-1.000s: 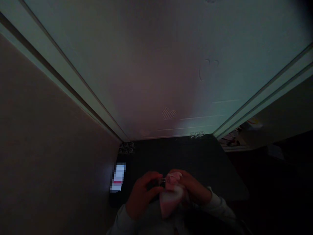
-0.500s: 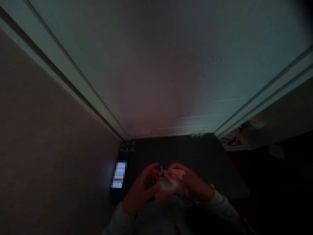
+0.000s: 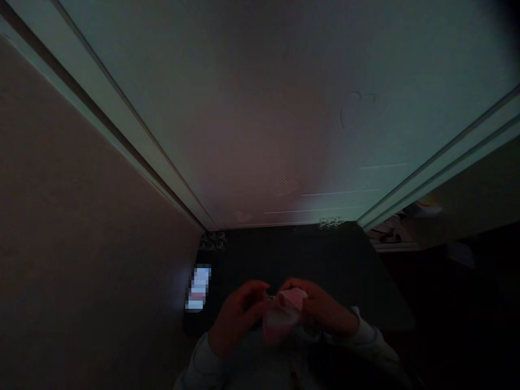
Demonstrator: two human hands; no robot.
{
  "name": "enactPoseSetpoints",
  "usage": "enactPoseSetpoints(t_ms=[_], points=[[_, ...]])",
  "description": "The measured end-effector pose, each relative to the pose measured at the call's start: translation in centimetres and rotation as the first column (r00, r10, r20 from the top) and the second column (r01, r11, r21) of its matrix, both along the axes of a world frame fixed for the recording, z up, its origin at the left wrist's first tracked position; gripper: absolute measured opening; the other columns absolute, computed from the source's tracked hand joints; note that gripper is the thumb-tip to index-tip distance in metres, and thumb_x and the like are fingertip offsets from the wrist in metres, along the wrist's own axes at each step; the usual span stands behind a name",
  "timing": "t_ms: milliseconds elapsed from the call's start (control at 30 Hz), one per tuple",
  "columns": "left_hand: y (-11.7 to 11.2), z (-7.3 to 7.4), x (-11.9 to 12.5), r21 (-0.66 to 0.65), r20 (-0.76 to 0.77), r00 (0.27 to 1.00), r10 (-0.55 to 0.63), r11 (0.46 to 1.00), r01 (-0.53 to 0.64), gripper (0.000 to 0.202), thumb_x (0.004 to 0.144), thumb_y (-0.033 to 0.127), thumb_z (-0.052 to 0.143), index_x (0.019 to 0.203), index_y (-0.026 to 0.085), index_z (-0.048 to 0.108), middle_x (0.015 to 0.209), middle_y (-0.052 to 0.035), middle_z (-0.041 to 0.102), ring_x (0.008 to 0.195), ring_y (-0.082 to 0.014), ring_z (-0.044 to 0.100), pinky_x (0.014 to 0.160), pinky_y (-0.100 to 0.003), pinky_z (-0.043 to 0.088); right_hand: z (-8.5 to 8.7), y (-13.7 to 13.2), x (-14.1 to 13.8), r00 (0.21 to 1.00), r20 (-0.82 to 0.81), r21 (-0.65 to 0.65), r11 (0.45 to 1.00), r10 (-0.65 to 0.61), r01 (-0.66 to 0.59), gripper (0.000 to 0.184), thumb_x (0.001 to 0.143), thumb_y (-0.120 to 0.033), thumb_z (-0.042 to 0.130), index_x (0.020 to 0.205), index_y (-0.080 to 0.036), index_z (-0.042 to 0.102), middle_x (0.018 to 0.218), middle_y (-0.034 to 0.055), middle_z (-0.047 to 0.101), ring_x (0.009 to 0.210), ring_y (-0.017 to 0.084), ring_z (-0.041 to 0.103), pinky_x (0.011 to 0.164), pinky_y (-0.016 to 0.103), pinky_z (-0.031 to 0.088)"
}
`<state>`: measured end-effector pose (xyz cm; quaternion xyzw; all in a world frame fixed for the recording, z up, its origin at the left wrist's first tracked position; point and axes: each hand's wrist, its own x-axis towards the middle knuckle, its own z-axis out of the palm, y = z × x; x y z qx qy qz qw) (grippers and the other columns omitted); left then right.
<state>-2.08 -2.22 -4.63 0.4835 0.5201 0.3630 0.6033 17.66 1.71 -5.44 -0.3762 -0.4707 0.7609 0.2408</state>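
Note:
In dim light, my right hand point(image 3: 325, 307) is closed around a pink cloth point(image 3: 280, 319), part of which hangs down below the fingers. Wrapped in the cloth is a small clear stemmed glass point(image 3: 271, 298); only a bit of its stem shows at the left, and the rest is hidden. My left hand point(image 3: 239, 311) is curled, with thumb and fingertips closed on the foot end of the glass. Both hands are close together over the near edge of a dark table point(image 3: 284, 252).
Several small clear glass pieces point(image 3: 212, 240) stand at the table's back left, and more glass pieces point(image 3: 331, 222) at its back right. A lit phone point(image 3: 198, 288) lies at the left edge. A pale panel with heart patterns point(image 3: 284, 135) rises behind; a wall point(image 3: 101, 244) bounds the left.
My left fingers have closed from a looser curl onto the glass's foot end, covering it. Both hands and the cloth sit slightly lower in view.

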Motion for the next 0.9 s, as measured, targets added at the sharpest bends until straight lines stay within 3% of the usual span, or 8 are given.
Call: enactPoseSetpoints(t_ms=[200,433,667,900], points=[[-0.13,0.30,-0.05,0.060,-0.102,0.994,-0.026,0.998,0.033,0.028,0.072,0.025,0.067,0.099,0.021,0.066,0.092,-0.0049,0.065,0.081,-0.0202,0.058,0.075,-0.031,0.045,-0.64,0.19,0.23,0.998,-0.049,-0.048,0.998,-0.033,0.031,0.020,0.064,-0.031,0.066,0.076,-0.016,0.063,0.068,-0.0019,0.058,0.059,0.011,0.049,0.055,0.022,0.036],[-0.15,0.80,0.22,0.188,-0.210,0.978,-0.002,0.981,0.042,0.018,0.074,0.017,0.063,0.091,0.022,0.068,0.111,-0.0058,0.066,0.107,-0.0239,0.055,0.090,-0.032,0.041,-0.42,-0.50,-0.32,0.987,-0.130,-0.120,0.990,-0.091,0.075,0.028,0.065,-0.038,0.070,0.080,-0.016,0.063,0.077,0.0006,0.063,0.067,0.012,0.054,0.062,0.024,0.041],[-0.36,0.54,0.17,0.159,-0.205,0.978,0.024,0.987,0.009,0.045,0.076,0.023,0.062,0.120,0.022,0.052,0.117,-0.0092,0.059,0.098,-0.0234,0.057,0.083,-0.034,0.045,-0.08,-0.33,-0.65,0.995,-0.046,-0.016,0.996,-0.091,0.091,0.028,0.069,-0.041,0.066,0.082,-0.016,0.061,0.071,-0.0005,0.059,0.061,0.011,0.050,0.054,0.022,0.038],[0.07,0.74,0.52,0.022,-0.193,0.981,0.000,1.000,0.004,0.027,0.086,0.033,0.047,0.105,0.018,0.059,0.085,-0.0045,0.067,0.082,-0.0196,0.061,0.074,-0.030,0.046,-0.97,-0.16,-0.11,0.999,0.042,0.092,0.996,-0.019,0.015,0.018,0.068,-0.019,0.058,0.086,-0.017,0.062,0.073,-0.0012,0.058,0.062,0.011,0.049,0.055,0.021,0.037]])
